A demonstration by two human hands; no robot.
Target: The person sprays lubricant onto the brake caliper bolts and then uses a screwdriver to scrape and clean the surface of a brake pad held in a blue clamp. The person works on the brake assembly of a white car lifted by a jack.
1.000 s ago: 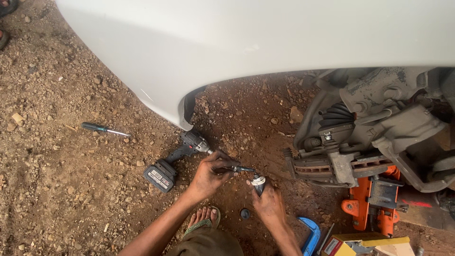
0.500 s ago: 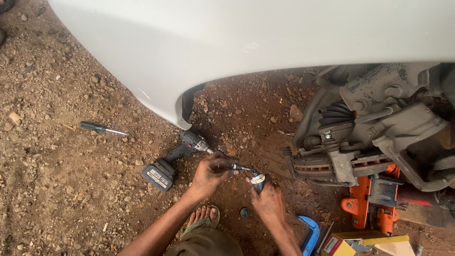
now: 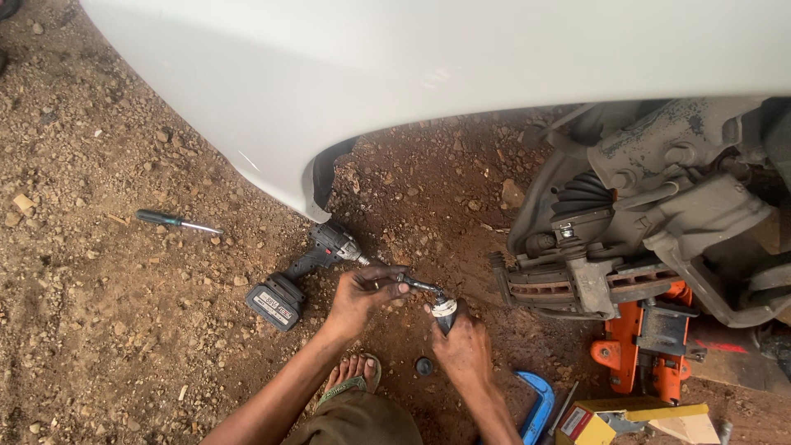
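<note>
My left hand (image 3: 360,295) grips the handle of a small metal ratchet wrench (image 3: 418,287), whose head sits on top of a dark cylindrical part with a silver cap (image 3: 445,311). My right hand (image 3: 463,350) holds that part upright over the dirt. A cordless impact driver (image 3: 303,274) lies on the ground just left of my left hand. My sandalled foot (image 3: 352,377) shows between my forearms.
A white car fender (image 3: 428,74) fills the top. At right are the exposed brake disc (image 3: 544,288), hub and boot, over an orange jack (image 3: 651,346). A screwdriver (image 3: 177,221) lies at left. A small black cap (image 3: 424,366), a blue tool (image 3: 537,405) and a yellow box (image 3: 626,420) lie at the bottom.
My left hand has shifted slightly on the ratchet handle; the view has drifted a little. The right hand stays on the part.
</note>
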